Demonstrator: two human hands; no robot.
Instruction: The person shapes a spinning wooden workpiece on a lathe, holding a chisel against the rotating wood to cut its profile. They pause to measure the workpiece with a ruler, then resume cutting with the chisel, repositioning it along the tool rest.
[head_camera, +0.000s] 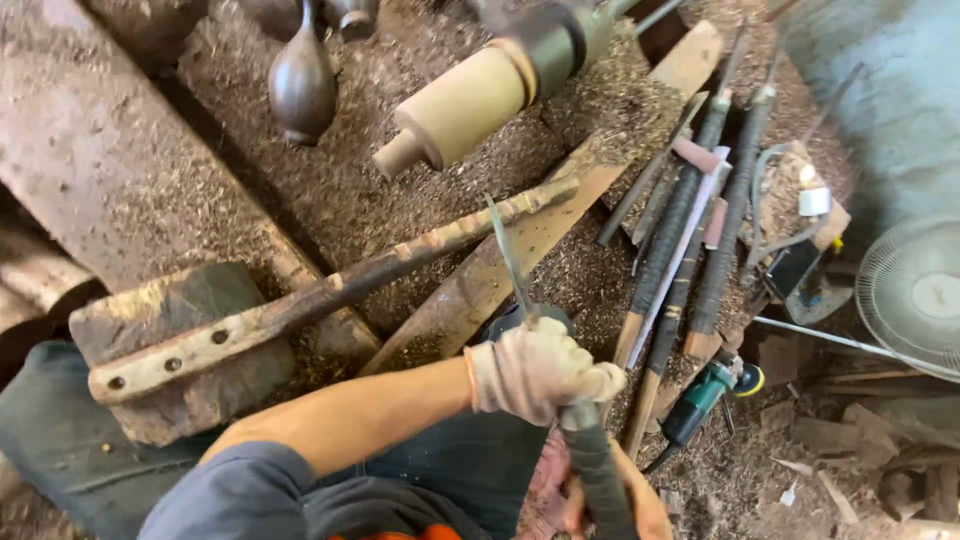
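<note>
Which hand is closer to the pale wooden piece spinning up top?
Left. The gloved left hand grips the long tool just below the pale wooden piece. The bare right hand sits farther down the handle, near the picture's bottom.

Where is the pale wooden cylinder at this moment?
In the head view, the pale wooden cylinder is top centre, held in a dark chuck, above the metal bar, right of the dark turned vase.

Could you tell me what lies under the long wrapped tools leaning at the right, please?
Under the wrapped tools show a sawdust-strewn plank, a pale pink strip and wood shavings. Whatever sits beneath their lower ends is hidden by the gloved left hand.
</note>
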